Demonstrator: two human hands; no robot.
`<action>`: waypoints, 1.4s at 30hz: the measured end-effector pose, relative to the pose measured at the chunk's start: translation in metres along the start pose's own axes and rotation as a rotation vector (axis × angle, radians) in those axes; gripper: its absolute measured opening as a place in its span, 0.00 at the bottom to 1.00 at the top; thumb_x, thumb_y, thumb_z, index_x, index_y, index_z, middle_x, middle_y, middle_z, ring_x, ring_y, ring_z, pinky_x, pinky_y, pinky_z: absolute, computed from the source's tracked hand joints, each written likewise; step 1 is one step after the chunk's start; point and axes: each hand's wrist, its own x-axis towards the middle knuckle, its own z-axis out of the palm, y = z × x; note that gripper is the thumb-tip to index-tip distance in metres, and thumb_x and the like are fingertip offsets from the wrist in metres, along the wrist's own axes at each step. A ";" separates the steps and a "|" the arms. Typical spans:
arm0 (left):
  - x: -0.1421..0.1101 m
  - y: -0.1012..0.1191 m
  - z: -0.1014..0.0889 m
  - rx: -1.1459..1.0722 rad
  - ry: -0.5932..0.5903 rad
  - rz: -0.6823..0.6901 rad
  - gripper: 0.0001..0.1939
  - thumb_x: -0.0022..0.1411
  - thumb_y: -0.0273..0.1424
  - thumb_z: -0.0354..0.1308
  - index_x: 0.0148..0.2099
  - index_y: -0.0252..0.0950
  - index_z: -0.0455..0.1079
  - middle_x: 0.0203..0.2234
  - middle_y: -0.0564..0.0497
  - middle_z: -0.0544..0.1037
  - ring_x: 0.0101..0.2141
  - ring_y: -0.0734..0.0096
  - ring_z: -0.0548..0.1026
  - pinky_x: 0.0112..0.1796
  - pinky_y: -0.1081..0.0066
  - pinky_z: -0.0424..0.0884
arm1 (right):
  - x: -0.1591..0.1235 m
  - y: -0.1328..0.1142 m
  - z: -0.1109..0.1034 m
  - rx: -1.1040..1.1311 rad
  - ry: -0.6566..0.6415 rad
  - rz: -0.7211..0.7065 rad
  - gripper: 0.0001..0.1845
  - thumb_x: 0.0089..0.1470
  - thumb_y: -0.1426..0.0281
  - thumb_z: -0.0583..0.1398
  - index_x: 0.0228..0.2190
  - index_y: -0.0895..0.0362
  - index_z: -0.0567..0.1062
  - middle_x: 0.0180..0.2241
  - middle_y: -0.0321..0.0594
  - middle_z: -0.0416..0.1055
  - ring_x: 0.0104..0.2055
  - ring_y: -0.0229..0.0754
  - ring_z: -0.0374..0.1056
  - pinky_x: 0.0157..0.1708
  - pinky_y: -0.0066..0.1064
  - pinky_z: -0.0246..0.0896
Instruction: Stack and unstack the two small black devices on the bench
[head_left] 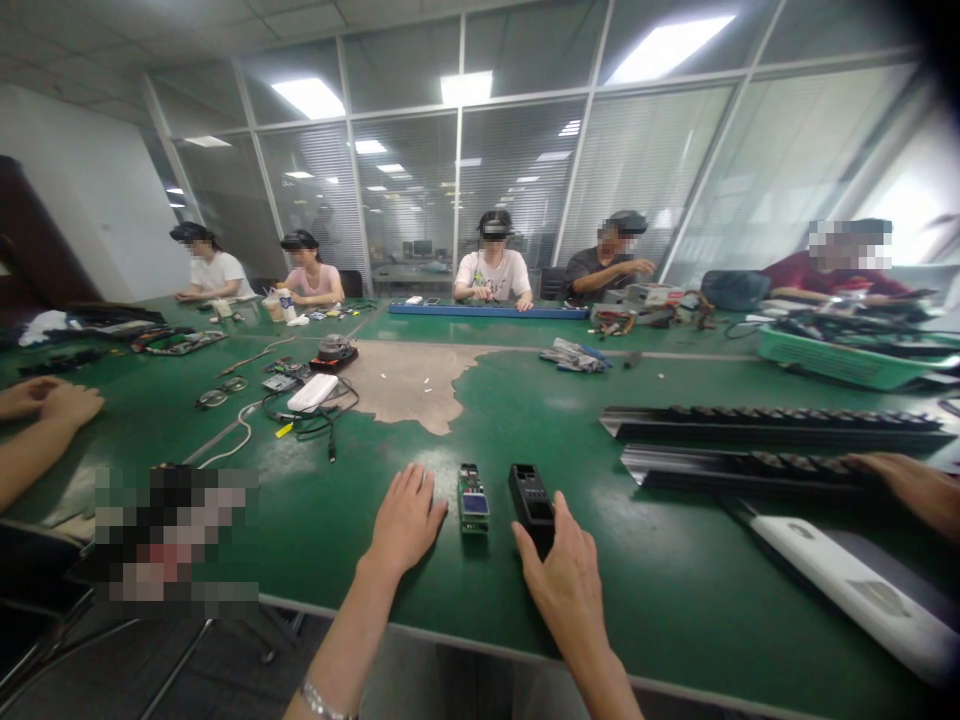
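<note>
My left hand (405, 520) lies flat on the green table (525, 420), fingers spread, holding nothing. Just to its right lies a small green circuit board with a blue display (473, 497). My right hand (564, 575) rests with its fingertips on the near end of a black rectangular casing (531, 496), which lies beside the board. Whether the fingers grip the casing or only touch it is not clear.
Long black rails (765, 425) and a white bar (855, 590) lie at the right, with another person's hand (911, 485) on them. A white box with cables (313, 393), a worn bare patch (409, 385) and a green tray (840, 360) lie farther off. Several seated people surround the table.
</note>
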 end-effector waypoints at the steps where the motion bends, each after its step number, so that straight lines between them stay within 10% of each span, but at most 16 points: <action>1: 0.000 0.000 0.000 -0.002 0.001 -0.002 0.29 0.71 0.45 0.39 0.64 0.32 0.60 0.64 0.39 0.61 0.65 0.55 0.55 0.62 0.51 0.54 | 0.000 0.000 0.000 -0.004 -0.001 -0.010 0.39 0.60 0.53 0.52 0.61 0.70 0.57 0.54 0.59 0.66 0.53 0.58 0.62 0.53 0.48 0.58; 10: -0.001 0.000 -0.002 0.002 -0.010 -0.012 0.30 0.71 0.45 0.39 0.64 0.31 0.60 0.64 0.38 0.60 0.65 0.54 0.54 0.62 0.52 0.54 | 0.002 -0.009 -0.006 0.036 -0.028 0.061 0.35 0.60 0.55 0.53 0.60 0.67 0.62 0.49 0.56 0.71 0.48 0.54 0.65 0.48 0.44 0.61; 23: -0.002 -0.002 -0.004 -0.018 -0.003 -0.008 0.28 0.71 0.44 0.40 0.64 0.31 0.60 0.64 0.38 0.61 0.65 0.54 0.55 0.62 0.52 0.54 | 0.013 -0.093 -0.012 0.093 -0.064 0.039 0.34 0.61 0.54 0.52 0.58 0.67 0.64 0.45 0.56 0.73 0.45 0.54 0.68 0.44 0.42 0.63; 42: 0.000 -0.002 -0.002 -0.018 -0.026 -0.009 0.28 0.71 0.43 0.39 0.64 0.33 0.60 0.64 0.39 0.60 0.65 0.53 0.55 0.62 0.50 0.55 | 0.004 -0.095 0.007 -0.049 -0.092 -0.042 0.31 0.62 0.59 0.51 0.59 0.68 0.61 0.45 0.57 0.74 0.45 0.54 0.69 0.45 0.41 0.61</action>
